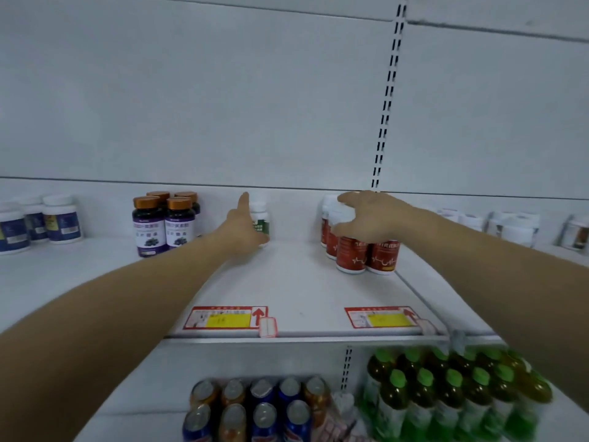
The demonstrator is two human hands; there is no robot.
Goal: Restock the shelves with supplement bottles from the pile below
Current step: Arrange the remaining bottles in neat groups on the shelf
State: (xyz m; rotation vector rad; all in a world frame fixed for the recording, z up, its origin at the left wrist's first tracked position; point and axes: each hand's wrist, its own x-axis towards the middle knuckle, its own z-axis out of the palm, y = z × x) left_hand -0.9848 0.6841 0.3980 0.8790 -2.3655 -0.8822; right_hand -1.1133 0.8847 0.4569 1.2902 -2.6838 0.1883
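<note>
A white bottle with a green label (262,220) stands at the back of the middle shelf (299,295). My left hand (240,226) is against its left side, thumb up beside the cap and fingers curled round its base. A cluster of red-labelled bottles with white caps (381,258) stands to the right. My right hand (369,215) reaches over this cluster from the right, its fingers and thumb clawed around the cap and shoulder of one red-labelled bottle (339,218) at the back left of the group.
Purple-labelled bottles with copper caps (162,226) stand left of my left hand, blue-labelled white bottles (38,223) further left, white jars (513,226) at far right. Price tags (224,318) sit on the shelf's front edge. Drink cans (255,409) and green-capped bottles (446,397) fill the shelf below.
</note>
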